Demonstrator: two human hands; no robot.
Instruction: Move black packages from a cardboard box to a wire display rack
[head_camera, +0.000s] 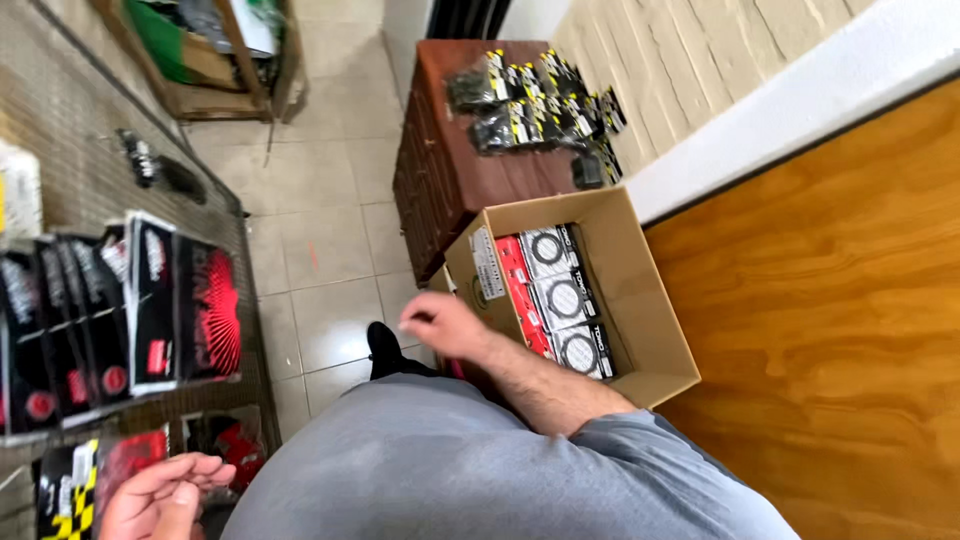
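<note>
Your left hand (160, 495) hung loosely open, empty, beside glossy red-black packets (150, 300); your right hand (440, 325), loosely curled and empty, hovered over flat boxes (560, 298) standing in an open cardboard carton (650, 300).

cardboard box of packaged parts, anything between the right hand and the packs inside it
Nothing visible does. The right hand hovers open and empty just over the near left edge of the cardboard box, whose top is open. The red and black packs stand exposed in a row, with no lid, flap or other item across them.
</note>
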